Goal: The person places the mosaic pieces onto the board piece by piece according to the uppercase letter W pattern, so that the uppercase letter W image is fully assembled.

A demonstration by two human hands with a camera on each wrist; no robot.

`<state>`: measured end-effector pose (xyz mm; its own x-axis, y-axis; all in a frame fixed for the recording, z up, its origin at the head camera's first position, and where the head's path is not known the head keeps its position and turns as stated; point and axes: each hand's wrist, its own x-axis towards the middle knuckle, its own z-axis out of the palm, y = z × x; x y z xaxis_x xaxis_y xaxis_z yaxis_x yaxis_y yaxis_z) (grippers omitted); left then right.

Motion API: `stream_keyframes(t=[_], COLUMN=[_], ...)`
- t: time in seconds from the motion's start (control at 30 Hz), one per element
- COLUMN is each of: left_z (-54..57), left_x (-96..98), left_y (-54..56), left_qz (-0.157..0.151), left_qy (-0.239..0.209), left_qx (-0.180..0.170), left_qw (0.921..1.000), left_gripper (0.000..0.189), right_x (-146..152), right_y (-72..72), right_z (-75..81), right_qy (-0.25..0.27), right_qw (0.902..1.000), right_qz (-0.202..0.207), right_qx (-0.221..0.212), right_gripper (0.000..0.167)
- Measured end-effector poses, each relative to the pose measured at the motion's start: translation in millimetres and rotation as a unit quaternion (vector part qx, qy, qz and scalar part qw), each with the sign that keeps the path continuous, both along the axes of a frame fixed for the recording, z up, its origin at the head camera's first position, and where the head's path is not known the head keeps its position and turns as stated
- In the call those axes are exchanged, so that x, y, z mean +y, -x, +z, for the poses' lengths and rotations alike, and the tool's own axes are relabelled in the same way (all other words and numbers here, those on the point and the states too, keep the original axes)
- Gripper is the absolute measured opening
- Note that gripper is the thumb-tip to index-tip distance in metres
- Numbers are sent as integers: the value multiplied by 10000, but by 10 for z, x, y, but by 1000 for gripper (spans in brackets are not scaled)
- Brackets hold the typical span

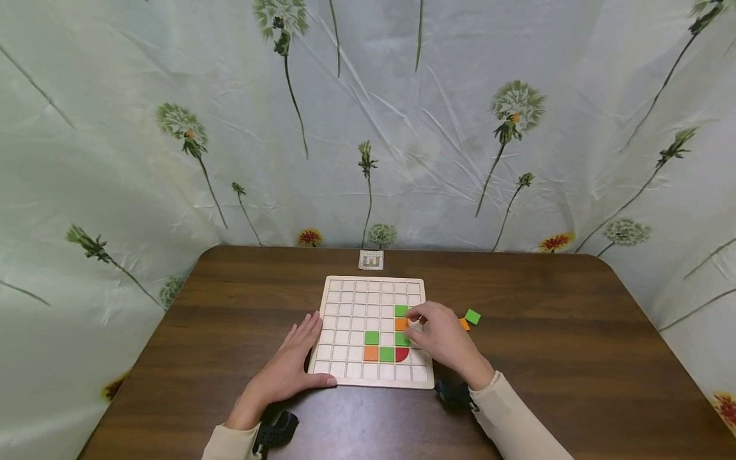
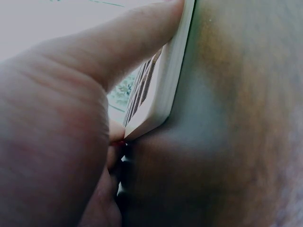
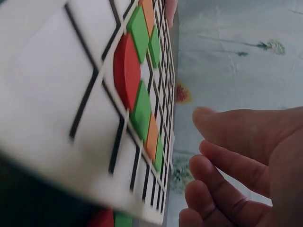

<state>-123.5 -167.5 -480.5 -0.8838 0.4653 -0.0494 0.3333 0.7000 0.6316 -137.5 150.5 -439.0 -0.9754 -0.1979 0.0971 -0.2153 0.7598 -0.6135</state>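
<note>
A pale wooden grid board (image 1: 345, 319) lies on the table. In its cells sit several green tiles (image 1: 386, 354), two orange tiles (image 1: 370, 353) and a red tile with one rounded corner (image 1: 402, 354), together forming a U shape. My left hand (image 1: 290, 361) rests along the board's left edge, fingers stretched out, with the thumb (image 2: 137, 35) at the front edge. Over the board's right side is my right hand (image 1: 443, 335), its fingertips close to the upper orange tile. Thumb and fingers (image 3: 227, 177) are bent with nothing between them in the right wrist view.
Right of the board lie a loose green tile (image 1: 473, 317) and a loose orange tile (image 1: 464, 324), partly hidden by the right hand. A small pattern card (image 1: 370, 260) lies behind the board. The brown table (image 1: 546, 319) ends at a flowered cloth (image 1: 414, 160).
</note>
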Motion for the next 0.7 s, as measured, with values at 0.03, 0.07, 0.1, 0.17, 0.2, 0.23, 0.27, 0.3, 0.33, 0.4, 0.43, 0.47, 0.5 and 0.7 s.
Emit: stream_keyframes(t=[0.03, 0.07, 0.1, 0.17, 0.2, 0.23, 0.27, 0.3, 0.33, 0.4, 0.43, 0.47, 0.5, 0.7], left_z=[1, 1, 0, 2, 1, 1, -3, -6, -7, -10, -11, -12, -11, -11], left_x=[-1, -2, -3, -3, -4, -4, -6, -6, -6, -6, -7, -7, -7, -4], left_y=[3, 6, 8, 13, 15, 16, 17, 19, 19, 19, 18, 16, 15, 9], left_qz=[-3, -4, -8, -19, -24, -30, -34, -37, -35, -39, -41, -41, -37, -36], left_qy=[-12, -11, -2, 8, 10, 13, 25, 34, 37, 47, 56, 60, 56, 77], left_qx=[8, 21, 43, 77, 90, 98, 107, 110, 103, 99, 96, 95, 86, 77], left_qw=[10000, 10000, 10000, 10000, 10000, 9999, 9999, 9999, 9999, 9999, 9999, 9999, 9999, 9999], left_gripper=[123, 123, 123, 122, 122, 122, 122, 122, 122, 122, 122, 122, 122, 122], right_x=[37, 74, 111, 191, 230, 267, 303, 339, 377, 451, 488, 524, 559, 742], right_y=[2, 4, 4, 4, 2, -5, -12, -19, -25, -37, -40, -41, -42, -54], right_z=[4, 5, 8, -4, -11, -21, -32, -42, -52, -64, -68, -71, -71, -74], right_qy=[-32, -68, -74, -80, -45, -18, 21, 49, 71, 96, 88, 75, 59, -33], right_qw=[10000, 10000, 9999, 9999, 9999, 9998, 9997, 9997, 9997, 9996, 9995, 9995, 9995, 9994], right_qz=[-29, -63, -98, -143, -166, -201, -224, -241, -248, -264, -276, -280, -293, -317], right_qx=[2, -11, -23, -20, -21, 2, 7, 25, 44, 82, 92, 105, 125, 165], right_gripper=[22, 23, 24, 26, 27, 27, 28, 28, 28, 28, 28, 28, 28, 29])
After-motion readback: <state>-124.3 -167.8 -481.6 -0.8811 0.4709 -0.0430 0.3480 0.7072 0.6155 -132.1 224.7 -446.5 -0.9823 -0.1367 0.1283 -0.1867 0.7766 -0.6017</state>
